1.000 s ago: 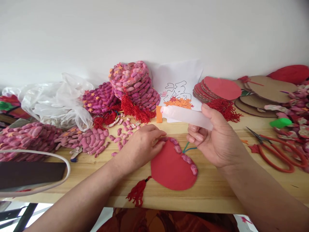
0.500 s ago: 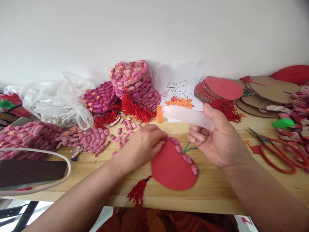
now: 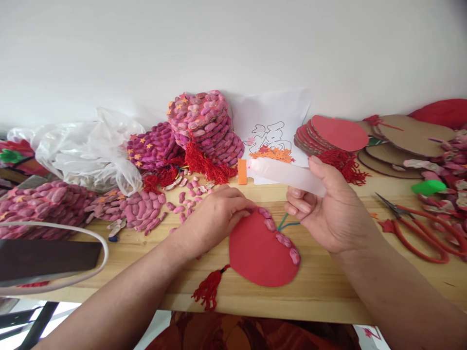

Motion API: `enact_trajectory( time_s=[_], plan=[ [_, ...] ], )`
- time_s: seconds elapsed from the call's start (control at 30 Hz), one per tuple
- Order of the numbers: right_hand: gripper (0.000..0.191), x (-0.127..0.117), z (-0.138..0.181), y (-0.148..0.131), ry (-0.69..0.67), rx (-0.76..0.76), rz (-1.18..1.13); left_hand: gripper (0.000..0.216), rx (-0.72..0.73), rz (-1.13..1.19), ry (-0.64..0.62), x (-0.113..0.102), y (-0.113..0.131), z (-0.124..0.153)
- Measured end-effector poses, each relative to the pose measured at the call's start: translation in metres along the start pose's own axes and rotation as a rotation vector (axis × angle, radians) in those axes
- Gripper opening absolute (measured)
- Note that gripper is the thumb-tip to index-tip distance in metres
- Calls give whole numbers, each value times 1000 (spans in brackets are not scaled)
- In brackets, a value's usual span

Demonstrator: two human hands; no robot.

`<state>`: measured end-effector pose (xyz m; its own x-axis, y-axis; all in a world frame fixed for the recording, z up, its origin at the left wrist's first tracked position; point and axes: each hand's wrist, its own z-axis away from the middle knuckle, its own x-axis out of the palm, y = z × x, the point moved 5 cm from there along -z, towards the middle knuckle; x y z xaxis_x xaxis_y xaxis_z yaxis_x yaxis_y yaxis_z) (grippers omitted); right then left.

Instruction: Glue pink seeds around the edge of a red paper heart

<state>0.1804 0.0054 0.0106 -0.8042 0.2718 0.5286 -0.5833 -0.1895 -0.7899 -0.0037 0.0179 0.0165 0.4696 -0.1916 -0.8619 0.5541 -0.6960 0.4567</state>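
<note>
Wooden table (image 3: 328, 287), red disc (image 3: 259, 253) touching left hand (image 3: 215, 216), under fingertips

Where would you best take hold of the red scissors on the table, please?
By the two red handle loops of the scissors, coming from above at the near right. They lie flat on the wooden table, closed blades pointing away to the left, so the loops face the person. The right hand is nearest, but it holds a pale tube.

1 head-worn camera looked forward and down, close over the pale wooden tabletop (image 3: 314, 296), facing the plain white wall (image 3: 233, 48) behind it.
</note>
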Motion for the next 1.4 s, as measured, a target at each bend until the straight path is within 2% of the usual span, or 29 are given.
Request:
enact_trajectory(
  time_s=[0.47, 1.0, 1.4],
  plan=[
    [47, -3, -2, 2, -2, -9, 24, 22, 32, -33, 36, 7, -3, 3],
    [42, -3, -5, 4, 0, -3, 26, 24, 65, -69, 55, 12, -5, 4],
    [43, -4, -7, 6, 1, -6, 17, 27, 15, -56, 52, 12, -4, 3]
  ],
)
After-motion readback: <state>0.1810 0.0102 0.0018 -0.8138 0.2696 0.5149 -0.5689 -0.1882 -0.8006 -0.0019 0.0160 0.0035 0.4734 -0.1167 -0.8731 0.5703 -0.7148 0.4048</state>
